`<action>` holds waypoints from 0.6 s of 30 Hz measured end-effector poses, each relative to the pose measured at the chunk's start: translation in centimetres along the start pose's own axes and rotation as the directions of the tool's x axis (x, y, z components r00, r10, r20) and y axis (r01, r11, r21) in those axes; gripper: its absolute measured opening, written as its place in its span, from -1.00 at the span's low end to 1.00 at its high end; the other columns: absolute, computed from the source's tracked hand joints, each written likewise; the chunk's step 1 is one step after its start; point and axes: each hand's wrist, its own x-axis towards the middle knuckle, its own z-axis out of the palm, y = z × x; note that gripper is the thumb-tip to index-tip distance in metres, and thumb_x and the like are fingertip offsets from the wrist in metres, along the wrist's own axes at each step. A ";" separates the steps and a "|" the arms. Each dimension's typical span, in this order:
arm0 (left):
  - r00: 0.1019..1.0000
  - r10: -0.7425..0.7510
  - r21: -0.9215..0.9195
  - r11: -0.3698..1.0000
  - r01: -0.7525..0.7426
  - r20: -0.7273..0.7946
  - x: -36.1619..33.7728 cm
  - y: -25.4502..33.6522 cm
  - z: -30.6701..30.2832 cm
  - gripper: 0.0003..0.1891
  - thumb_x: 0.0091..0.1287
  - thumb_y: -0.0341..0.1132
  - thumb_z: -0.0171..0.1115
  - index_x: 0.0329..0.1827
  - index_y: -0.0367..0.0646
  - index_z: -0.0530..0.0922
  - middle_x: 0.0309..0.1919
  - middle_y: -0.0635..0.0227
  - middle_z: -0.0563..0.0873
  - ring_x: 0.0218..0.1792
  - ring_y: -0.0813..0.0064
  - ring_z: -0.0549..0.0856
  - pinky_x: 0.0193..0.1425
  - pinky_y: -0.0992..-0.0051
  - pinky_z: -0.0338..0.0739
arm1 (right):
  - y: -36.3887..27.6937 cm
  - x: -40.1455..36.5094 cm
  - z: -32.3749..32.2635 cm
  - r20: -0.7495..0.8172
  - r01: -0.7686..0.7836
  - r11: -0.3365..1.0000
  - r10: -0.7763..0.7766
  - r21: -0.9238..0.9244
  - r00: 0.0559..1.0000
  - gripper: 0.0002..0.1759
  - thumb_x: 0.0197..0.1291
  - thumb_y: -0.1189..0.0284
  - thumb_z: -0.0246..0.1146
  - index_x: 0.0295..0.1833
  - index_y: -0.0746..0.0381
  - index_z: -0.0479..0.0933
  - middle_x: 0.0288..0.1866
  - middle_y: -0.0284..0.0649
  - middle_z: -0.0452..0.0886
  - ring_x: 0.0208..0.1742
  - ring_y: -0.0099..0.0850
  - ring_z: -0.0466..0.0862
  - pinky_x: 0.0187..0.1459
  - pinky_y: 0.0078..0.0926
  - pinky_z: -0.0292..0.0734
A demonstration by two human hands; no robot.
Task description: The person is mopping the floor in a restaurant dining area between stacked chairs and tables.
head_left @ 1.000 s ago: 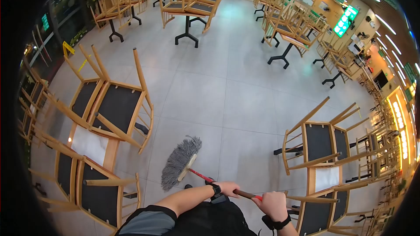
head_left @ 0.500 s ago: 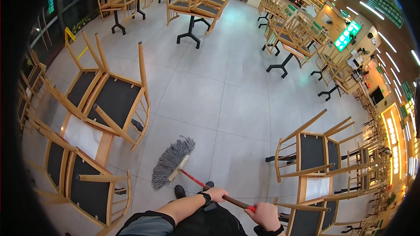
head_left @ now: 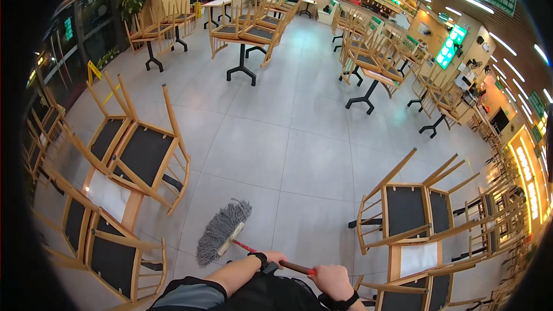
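Note:
A mop with grey string head (head_left: 222,233) lies on the tiled floor, left of centre in front of my body. Its pale clamp faces me, and a red and brown handle (head_left: 296,267) runs from it toward the lower right. My left hand (head_left: 273,258), with a dark watch on the wrist, is closed round the handle's middle part. Farther up, at the red grip near the handle's end, my right hand (head_left: 332,282) is wrapped round it, a black band at its wrist.
Upturned chairs rest on a table (head_left: 109,194) at the left and on another table (head_left: 419,258) at the right. More chair-stacked tables stand farther back. A yellow floor sign (head_left: 94,72) is at the far left, and a counter runs across the back.
The view has tilted up, showing more of the room's far end. The mop head sits lower in view and closer to my hands, which have shifted slightly left.

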 end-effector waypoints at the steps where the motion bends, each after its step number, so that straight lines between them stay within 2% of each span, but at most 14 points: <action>1: 1.000 -0.022 0.024 0.999 0.022 0.008 -0.1 1.1 -0.6 -0.79 0.22 -0.26 0.28 -0.17 -0.18 0.58 -0.38 0.24 0.70 -0.31 0.32 0.65 -0.18 0.30 0.50 | 0.8 0.1 0.1 0.003 -0.003 1.000 0.003 0.012 1.000 -0.68 0.16 0.10 0.28 -0.42 0.13 0.66 -0.54 -0.21 0.65 -0.47 -0.19 0.68 -0.46 -0.23 0.53; 4: 0.997 -0.075 0.090 0.993 0.074 0.002 0.3 2.3 -1.5 -0.79 0.21 -0.27 0.29 -0.17 -0.17 0.58 -0.39 0.24 0.70 -0.32 0.32 0.65 -0.19 0.30 0.50 | 2.6 0.5 0.6 -0.014 0.049 0.999 -0.049 0.018 0.999 -0.68 0.20 0.14 0.25 -0.43 0.13 0.66 -0.55 -0.19 0.65 -0.50 -0.18 0.68 -0.48 -0.24 0.54; 6: 1.000 -0.028 0.016 0.999 0.028 -0.004 0.9 1.6 -1.7 -0.79 0.21 -0.27 0.31 -0.25 -0.21 0.54 -0.45 0.27 0.67 -0.39 0.37 0.61 -0.25 0.31 0.47 | 3.0 0.5 0.7 -0.022 0.056 0.998 -0.056 0.033 0.998 -0.68 0.20 0.15 0.24 -0.43 0.13 0.66 -0.55 -0.19 0.65 -0.50 -0.19 0.68 -0.47 -0.25 0.54; 8: 0.999 -0.029 0.044 0.999 0.030 -0.014 1.4 1.3 -2.1 -0.80 0.21 -0.28 0.32 -0.26 -0.21 0.54 -0.46 0.25 0.66 -0.39 0.35 0.61 -0.26 0.31 0.47 | 3.7 0.6 1.2 -0.033 0.053 0.998 -0.052 0.043 0.998 -0.69 0.21 0.15 0.23 -0.43 0.13 0.66 -0.55 -0.19 0.65 -0.50 -0.20 0.68 -0.47 -0.25 0.54; 10: 0.999 -0.022 0.081 0.996 0.025 -0.029 2.3 1.4 -3.2 -0.80 0.20 -0.29 0.33 -0.27 -0.21 0.55 -0.47 0.24 0.66 -0.40 0.33 0.62 -0.26 0.30 0.48 | 4.7 1.3 2.0 -0.002 0.049 0.998 -0.049 0.044 0.999 -0.72 0.28 0.12 0.16 -0.25 0.07 0.62 -0.55 -0.18 0.63 -0.45 -0.14 0.67 -0.43 -0.14 0.53; 14: 0.999 -0.032 0.162 0.986 0.034 -0.016 4.2 1.4 -4.2 -0.78 0.16 -0.26 0.36 -0.23 -0.18 0.58 -0.43 0.20 0.69 -0.36 0.30 0.65 -0.25 0.28 0.49 | 6.0 1.8 1.6 -0.012 0.018 0.998 -0.017 0.067 1.000 -0.74 0.29 0.14 0.15 -0.25 0.05 0.62 -0.55 -0.17 0.63 -0.45 -0.14 0.67 -0.42 -0.14 0.53; 16: 0.999 -0.034 0.171 0.985 0.034 -0.005 5.1 0.7 -4.6 -0.76 0.15 -0.24 0.37 -0.21 -0.17 0.60 -0.40 0.20 0.70 -0.34 0.29 0.66 -0.25 0.27 0.50 | 6.2 1.9 1.0 -0.088 0.020 0.996 -0.012 0.084 0.996 -0.74 0.25 0.21 0.19 -0.38 0.09 0.65 -0.53 -0.18 0.65 -0.48 -0.19 0.68 -0.46 -0.23 0.53; 18: 1.000 -0.026 0.210 0.977 0.022 0.018 6.0 0.6 -5.1 -0.72 0.12 -0.21 0.38 -0.18 -0.15 0.61 -0.37 0.19 0.71 -0.31 0.25 0.68 -0.23 0.26 0.51 | 6.7 2.2 0.9 -0.084 -0.003 0.995 0.012 0.101 0.996 -0.74 0.26 0.21 0.18 -0.37 0.10 0.65 -0.53 -0.18 0.64 -0.47 -0.18 0.67 -0.45 -0.22 0.53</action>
